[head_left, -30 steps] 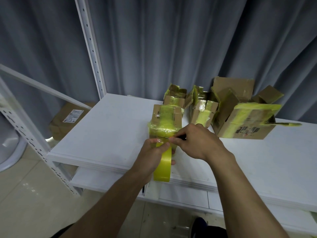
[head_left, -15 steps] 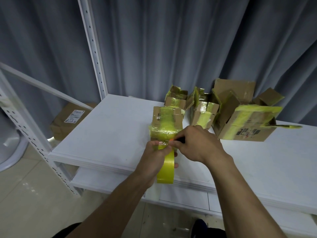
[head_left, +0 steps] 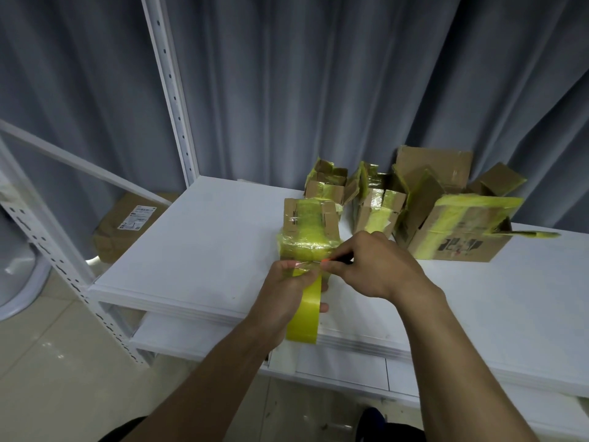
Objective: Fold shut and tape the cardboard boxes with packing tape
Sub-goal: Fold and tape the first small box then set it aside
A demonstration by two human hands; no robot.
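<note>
Cutting the tape free looks like the step in hand. The left hand [head_left: 293, 282] is gripping the yellow tape roll [head_left: 304, 317], fingers curled round it, and holding it just off the near table [head_left: 197, 250] edge, at 6 o'clock from the small box [head_left: 307, 228]. A short strip [head_left: 302, 264] is running taut from the roll up to the box's near face. The right hand [head_left: 376, 266] is pinching a slim dark cutter [head_left: 334, 259], its orange tip touching the strip's right edge.

A second ago only the dark handle was showing. Now the orange tip is sitting against the tape, so the cut is probably starting. The roll and box are sitting much as they were.

The small box is standing on the table at 12 o'clock from the hands, flaps down and wrapped in yellow. Once the strip parts, the loose end will probably need pressing flat.

Three more boxes are waiting at 1 to 2 o'clock: two small ones [head_left: 325, 183] [head_left: 377, 208] and a large one [head_left: 462, 231], their flaps standing open. Another box [head_left: 127, 224] is lying below the table at 9 o'clock.
</note>
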